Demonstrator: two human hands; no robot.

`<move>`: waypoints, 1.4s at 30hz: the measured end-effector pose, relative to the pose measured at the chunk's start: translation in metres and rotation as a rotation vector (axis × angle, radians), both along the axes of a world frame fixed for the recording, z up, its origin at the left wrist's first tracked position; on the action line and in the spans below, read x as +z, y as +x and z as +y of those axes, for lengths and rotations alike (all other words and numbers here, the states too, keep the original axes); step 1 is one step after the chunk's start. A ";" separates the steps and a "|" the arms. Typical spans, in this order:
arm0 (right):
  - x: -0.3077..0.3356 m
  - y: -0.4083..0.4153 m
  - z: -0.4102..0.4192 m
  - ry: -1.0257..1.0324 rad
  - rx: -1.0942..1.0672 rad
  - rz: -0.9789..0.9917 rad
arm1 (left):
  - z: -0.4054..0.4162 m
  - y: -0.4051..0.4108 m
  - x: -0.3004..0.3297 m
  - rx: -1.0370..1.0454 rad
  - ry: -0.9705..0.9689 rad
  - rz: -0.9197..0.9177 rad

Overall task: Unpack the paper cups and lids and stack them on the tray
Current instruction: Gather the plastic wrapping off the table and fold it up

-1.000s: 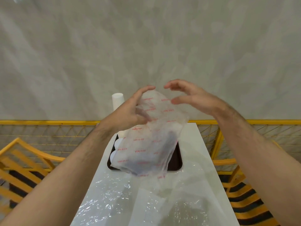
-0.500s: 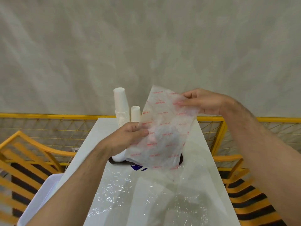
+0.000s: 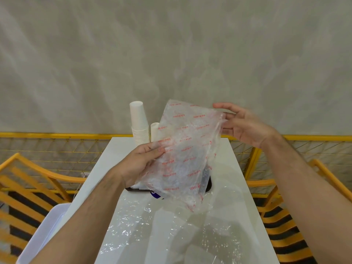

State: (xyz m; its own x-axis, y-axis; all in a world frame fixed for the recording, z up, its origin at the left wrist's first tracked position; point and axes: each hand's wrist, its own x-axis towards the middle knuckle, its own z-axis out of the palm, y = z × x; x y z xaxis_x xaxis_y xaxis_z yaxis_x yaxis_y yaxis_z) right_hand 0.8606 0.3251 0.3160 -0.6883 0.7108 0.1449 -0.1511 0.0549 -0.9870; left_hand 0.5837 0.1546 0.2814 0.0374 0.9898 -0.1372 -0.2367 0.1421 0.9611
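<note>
The left hand (image 3: pixel 140 164) pinches the lower left edge of an empty bag (image 3: pixel 182 149) printed with red lettering, thumb on top and fingers curled behind. The right hand (image 3: pixel 242 124) has the upper right corner between thumb and fingers, though the fingers look loose and fairly straight. Held by two opposite corners, the film hangs spread and slanted in the air over the far half of the table (image 3: pixel 238 168), probably to smooth it for folding or setting aside now that it seems emptied. Behind it, the cups (image 3: pixel 139 122) stand in two upside-down stacks at the far left of the dark tray (image 3: pixel 208 184), which the bag mostly hides. More clear film (image 3: pixel 171 225) lies crumpled on the near end of the table.

Compared with half a second ago, the right hand has moved further right and opened somewhat, stretching the bag wider; the left hand's pinch is unchanged.
</note>
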 end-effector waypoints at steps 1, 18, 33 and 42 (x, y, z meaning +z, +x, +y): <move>0.001 -0.003 -0.002 0.045 -0.058 0.002 | -0.001 0.000 0.000 -0.004 -0.012 -0.001; -0.020 -0.014 -0.016 -0.384 0.017 0.294 | 0.000 0.002 0.003 0.051 0.041 0.003; -0.048 -0.039 -0.050 -0.374 0.012 -0.062 | 0.006 0.011 -0.008 0.216 0.041 0.109; -0.049 -0.033 -0.047 -0.367 0.020 -0.152 | 0.007 0.007 -0.008 0.182 0.092 0.224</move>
